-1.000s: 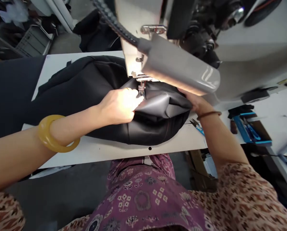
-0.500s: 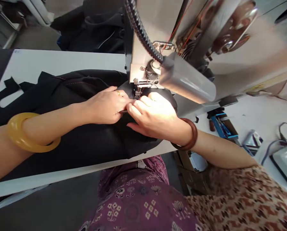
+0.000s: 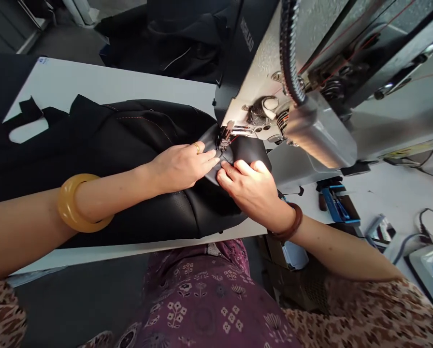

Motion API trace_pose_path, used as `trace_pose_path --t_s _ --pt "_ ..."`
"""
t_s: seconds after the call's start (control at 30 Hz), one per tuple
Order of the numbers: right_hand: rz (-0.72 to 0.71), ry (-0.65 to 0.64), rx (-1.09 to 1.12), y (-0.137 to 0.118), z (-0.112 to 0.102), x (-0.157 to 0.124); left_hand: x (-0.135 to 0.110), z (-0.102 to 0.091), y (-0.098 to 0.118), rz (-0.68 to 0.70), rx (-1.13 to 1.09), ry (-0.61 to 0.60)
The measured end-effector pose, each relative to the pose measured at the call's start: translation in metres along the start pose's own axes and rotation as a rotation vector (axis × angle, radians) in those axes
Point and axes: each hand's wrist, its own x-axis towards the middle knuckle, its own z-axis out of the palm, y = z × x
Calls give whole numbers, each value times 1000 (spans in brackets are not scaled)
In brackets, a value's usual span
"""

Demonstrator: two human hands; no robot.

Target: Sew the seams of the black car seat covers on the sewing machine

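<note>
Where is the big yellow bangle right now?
In the head view, the chunky translucent yellow bangle sits on the person's left forearm, at the left of the picture, over the black leather-like fabric spread on the white sewing table.
</note>
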Motion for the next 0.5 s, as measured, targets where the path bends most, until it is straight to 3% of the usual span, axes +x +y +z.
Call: trace_pose_path --t_s 0.17,0.33,0.5 --pt "-16 -8 21 14 -4 6 1 -1 12 -7 181 -7" --pt "-1 -10 113 28 -3 10 4 3 23 -71 206 81" --pt "-15 -34 124 36 -1 9 13 10 43 -116 239 73"
